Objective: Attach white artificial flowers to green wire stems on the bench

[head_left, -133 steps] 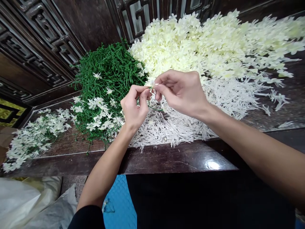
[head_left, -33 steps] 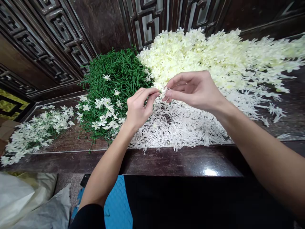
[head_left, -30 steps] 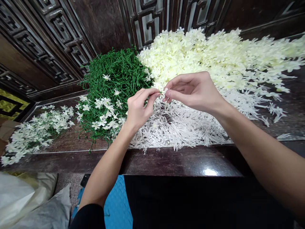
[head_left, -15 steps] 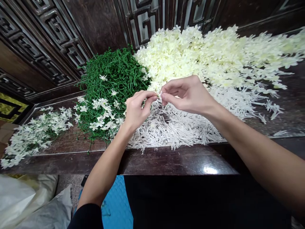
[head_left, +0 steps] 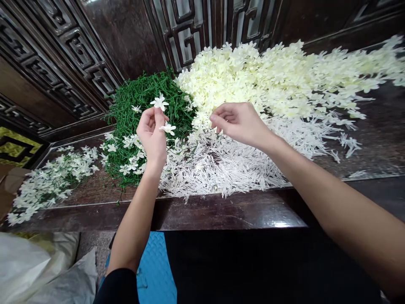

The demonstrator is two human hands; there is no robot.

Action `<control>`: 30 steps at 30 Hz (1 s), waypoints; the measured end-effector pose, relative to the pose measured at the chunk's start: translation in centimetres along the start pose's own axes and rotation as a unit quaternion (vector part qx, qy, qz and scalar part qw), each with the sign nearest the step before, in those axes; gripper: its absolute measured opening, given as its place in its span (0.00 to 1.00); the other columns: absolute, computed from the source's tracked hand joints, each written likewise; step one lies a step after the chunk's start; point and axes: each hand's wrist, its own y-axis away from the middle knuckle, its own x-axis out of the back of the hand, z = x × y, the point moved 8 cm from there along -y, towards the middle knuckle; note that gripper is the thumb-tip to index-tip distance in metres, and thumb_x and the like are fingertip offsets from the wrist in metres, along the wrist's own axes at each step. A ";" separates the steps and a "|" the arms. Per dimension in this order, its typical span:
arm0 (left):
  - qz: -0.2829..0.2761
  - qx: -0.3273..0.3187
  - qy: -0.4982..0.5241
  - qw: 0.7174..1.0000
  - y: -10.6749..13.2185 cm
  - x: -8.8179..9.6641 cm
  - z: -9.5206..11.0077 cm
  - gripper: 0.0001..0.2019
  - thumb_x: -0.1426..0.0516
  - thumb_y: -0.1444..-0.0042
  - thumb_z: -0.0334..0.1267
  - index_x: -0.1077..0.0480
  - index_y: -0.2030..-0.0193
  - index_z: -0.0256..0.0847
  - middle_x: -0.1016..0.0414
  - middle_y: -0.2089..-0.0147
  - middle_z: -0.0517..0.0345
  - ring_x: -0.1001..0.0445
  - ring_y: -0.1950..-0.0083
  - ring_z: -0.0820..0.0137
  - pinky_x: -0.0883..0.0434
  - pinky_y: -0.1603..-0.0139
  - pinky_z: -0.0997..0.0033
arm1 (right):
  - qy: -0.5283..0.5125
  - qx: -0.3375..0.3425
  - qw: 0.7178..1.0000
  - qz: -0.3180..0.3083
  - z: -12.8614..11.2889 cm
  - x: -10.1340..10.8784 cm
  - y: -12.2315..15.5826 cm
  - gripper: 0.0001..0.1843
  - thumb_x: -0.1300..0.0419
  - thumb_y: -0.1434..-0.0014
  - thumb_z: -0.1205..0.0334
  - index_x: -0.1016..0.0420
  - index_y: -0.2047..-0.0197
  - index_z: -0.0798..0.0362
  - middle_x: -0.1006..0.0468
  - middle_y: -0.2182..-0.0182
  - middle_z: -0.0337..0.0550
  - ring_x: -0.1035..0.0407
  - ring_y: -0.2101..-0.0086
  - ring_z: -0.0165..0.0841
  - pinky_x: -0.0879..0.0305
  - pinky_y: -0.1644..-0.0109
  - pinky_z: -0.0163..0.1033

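Observation:
My left hand [head_left: 154,131] pinches a white artificial flower sprig [head_left: 159,102] between thumb and fingers, with one bloom above the fingertips and another beside the thumb. It is raised in front of the heap of green plastic stems [head_left: 142,90]. My right hand [head_left: 236,122] has its fingers drawn together over the edge of the pale cream petal heap [head_left: 234,80]; whether anything small is between the fingertips I cannot make out. Below it lies a heap of thin white stamen pieces [head_left: 234,164].
Finished-looking white flower sprigs [head_left: 57,177] lie at the left end of the dark wooden bench [head_left: 221,211]. A carved wooden backrest [head_left: 126,38] rises behind. On the floor are white sacks [head_left: 41,270] and a blue surface [head_left: 156,266].
My hands, earlier together at one small white piece, have come apart. The left has moved left and turned upward with the flower sprig showing; the right has stayed near its place.

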 end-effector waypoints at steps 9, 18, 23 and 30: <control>0.154 -0.087 0.053 0.983 -4.6 6.8 2.8 0.22 0.37 0.42 0.62 0.27 0.57 0.44 0.32 0.72 0.67 0.39 0.75 0.80 0.44 0.77 0.71 | 0.142 0.099 0.966 -0.194 -0.1 -4.8 1.3 0.20 0.47 0.30 0.53 0.19 0.59 0.58 0.19 0.58 0.55 0.24 0.60 0.39 0.25 0.45 0.55; 0.203 0.129 -0.338 0.910 -4.7 28.1 -1.6 0.18 0.30 0.58 0.52 0.31 0.75 0.46 0.35 0.75 0.62 0.33 0.67 0.64 0.33 0.56 0.50 | 0.214 0.083 0.958 -0.172 0.7 -4.2 1.0 0.20 0.50 0.32 0.58 0.18 0.57 0.60 0.21 0.52 0.61 0.26 0.52 0.49 0.28 0.43 0.63; 0.079 0.054 -0.417 0.904 -2.7 24.6 0.1 0.10 0.32 0.55 0.50 0.24 0.68 0.53 0.24 0.62 0.56 0.31 0.46 0.42 0.42 0.39 0.25 | 0.257 0.109 0.945 -0.171 1.7 -4.8 0.9 0.22 0.53 0.33 0.60 0.18 0.57 0.61 0.23 0.52 0.64 0.29 0.48 0.55 0.29 0.43 0.65; -0.384 -0.184 -0.349 0.835 3.1 2.1 4.2 0.24 0.46 0.48 0.24 0.20 0.50 0.48 0.19 0.44 0.48 0.26 0.42 0.50 0.29 0.45 0.41 | 0.282 0.132 0.940 -0.140 1.8 -3.6 0.7 0.21 0.54 0.34 0.63 0.19 0.61 0.59 0.23 0.62 0.59 0.28 0.55 0.50 0.28 0.45 0.63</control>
